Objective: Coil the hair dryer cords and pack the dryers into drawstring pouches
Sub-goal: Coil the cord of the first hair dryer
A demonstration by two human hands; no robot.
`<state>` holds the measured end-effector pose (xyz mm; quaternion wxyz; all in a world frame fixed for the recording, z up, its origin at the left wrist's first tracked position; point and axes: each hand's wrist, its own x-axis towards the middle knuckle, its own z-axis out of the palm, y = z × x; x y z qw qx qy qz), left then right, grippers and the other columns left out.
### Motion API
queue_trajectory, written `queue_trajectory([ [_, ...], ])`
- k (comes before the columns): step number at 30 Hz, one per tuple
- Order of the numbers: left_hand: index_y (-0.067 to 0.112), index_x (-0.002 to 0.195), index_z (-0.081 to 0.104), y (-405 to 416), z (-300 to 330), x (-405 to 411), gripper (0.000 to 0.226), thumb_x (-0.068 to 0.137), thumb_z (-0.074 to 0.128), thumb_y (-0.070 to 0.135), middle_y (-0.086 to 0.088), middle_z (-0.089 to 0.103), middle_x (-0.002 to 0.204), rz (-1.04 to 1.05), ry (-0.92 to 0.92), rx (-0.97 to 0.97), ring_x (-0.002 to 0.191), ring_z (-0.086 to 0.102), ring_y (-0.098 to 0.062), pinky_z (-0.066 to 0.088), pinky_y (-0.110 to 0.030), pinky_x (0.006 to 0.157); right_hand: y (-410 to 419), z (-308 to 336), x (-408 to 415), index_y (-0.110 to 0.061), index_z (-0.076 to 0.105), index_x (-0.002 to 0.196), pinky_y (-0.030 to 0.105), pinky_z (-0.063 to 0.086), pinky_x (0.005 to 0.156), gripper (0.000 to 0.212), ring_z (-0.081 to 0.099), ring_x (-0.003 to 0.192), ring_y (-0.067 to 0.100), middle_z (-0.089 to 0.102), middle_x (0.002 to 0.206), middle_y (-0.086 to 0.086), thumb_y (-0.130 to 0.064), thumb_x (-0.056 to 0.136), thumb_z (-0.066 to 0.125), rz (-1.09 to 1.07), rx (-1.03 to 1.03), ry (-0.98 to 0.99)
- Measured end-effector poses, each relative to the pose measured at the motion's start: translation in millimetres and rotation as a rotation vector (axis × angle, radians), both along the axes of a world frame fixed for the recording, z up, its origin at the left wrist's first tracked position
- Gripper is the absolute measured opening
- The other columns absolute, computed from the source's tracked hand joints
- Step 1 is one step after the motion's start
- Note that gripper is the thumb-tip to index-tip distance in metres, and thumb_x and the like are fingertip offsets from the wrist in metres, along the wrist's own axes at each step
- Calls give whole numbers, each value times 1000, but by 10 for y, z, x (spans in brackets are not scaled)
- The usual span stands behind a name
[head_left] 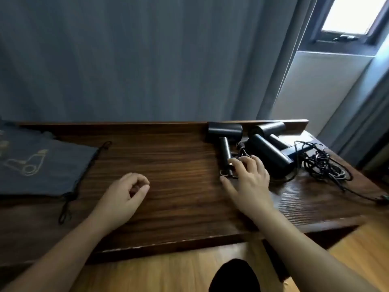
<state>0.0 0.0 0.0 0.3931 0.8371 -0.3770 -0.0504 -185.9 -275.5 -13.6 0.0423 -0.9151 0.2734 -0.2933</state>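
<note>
Three black hair dryers (252,144) heaped at the bench's far right corner, cords (324,165) in a loose tangle toward the right edge. Drawstring pouches (42,163) flat at the left edge, untouched. Right hand (249,178) spread, fingers straight, reaching over the nearest dryer's handle (225,152) and holding nothing yet. Left hand (128,190) loosely curled and idle mid-bench. Probably best to take that handle firmly, draw one dryer clear of the heap, then free its cord before coiling, to avoid dragging the others.
</note>
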Motion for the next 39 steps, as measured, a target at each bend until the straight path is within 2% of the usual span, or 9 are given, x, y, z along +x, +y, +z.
queue_trajectory([
  [3,41,103,59,74,-31,-33,6,98,56,39,29,50,112,-54,-194,127,114,45,4,39,-25,97,-25,67,79,-38,28,153,61,16,118,77,11,151,37,24,161,7,-73,87,50,-149,92,276],
  [6,44,108,55,52,-59,-65,10,99,52,45,31,44,116,-82,-236,233,119,38,6,29,-22,102,-75,112,210,-41,16,155,58,18,116,82,10,150,36,8,167,3,-79,87,40,-174,111,350],
  [10,45,108,54,33,-90,-31,11,98,51,47,31,42,116,-75,-251,256,119,34,7,28,-24,104,-41,112,278,-39,27,152,57,23,114,67,20,145,36,26,162,1,-65,93,41,-177,121,324],
  [14,44,104,56,22,-101,-4,7,97,55,46,32,43,113,-71,-250,235,118,36,8,29,-25,101,77,56,266,-33,52,134,63,26,111,52,37,134,36,56,135,5,-47,84,45,-110,63,215],
  [22,45,106,58,12,-87,7,12,94,61,42,33,47,113,-65,-213,189,115,41,8,36,-28,102,636,58,166,-34,44,137,59,-3,123,55,9,152,37,41,138,1,-39,84,28,173,173,226],
  [29,43,137,44,-18,25,39,41,98,54,42,30,32,138,-36,-127,155,132,30,6,33,-27,112,970,119,510,-35,38,140,46,-15,122,47,-1,154,33,35,146,1,-37,94,39,486,197,235],
  [35,32,150,38,-47,20,129,46,105,42,31,15,23,161,26,-104,134,146,13,3,16,-28,122,1228,188,885,-33,26,153,50,-9,124,67,-10,154,31,25,160,2,-51,96,55,651,214,343],
  [37,31,148,41,-28,49,165,43,106,37,31,12,21,163,52,-62,113,148,11,2,13,-26,121,1180,238,911,-34,25,155,44,1,126,69,-1,155,22,26,160,-4,-52,96,55,744,281,300],
  [39,32,147,44,-32,76,150,43,105,35,40,10,16,165,58,-34,124,150,6,-2,11,-26,121,1027,249,960,-34,35,153,40,18,125,57,19,150,12,35,153,-9,-43,99,51,735,335,115],
])
